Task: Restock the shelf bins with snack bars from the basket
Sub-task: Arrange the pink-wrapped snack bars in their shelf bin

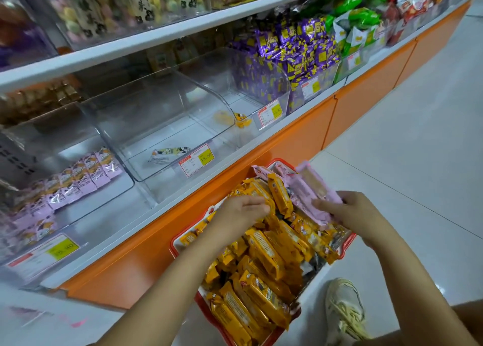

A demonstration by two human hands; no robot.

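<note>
Right hand point(350, 209): fingers curled round a bunch of pink bars point(311, 188), held just above the far corner of the basket point(173, 245).
Left hand point(241, 211): fingers bent down onto yellow bars point(264, 251) in the basket; can't tell if it grips any.
Ahead of left hand: clear bin point(162, 105), front lip low, single bar point(168, 154) inside.
Further left: pink-stocked bin point(104, 199).
Right of right hand: open floor point(418, 136).

1 view only: head-worn, wide-angle. It faces forward and steeply down, standing close above the basket point(281, 162) at lower centre. The bins point(156, 115) run diagonally across the upper left, near the lens. The floor point(418, 162) fills the right. Straight edges bow toward the borders.
</note>
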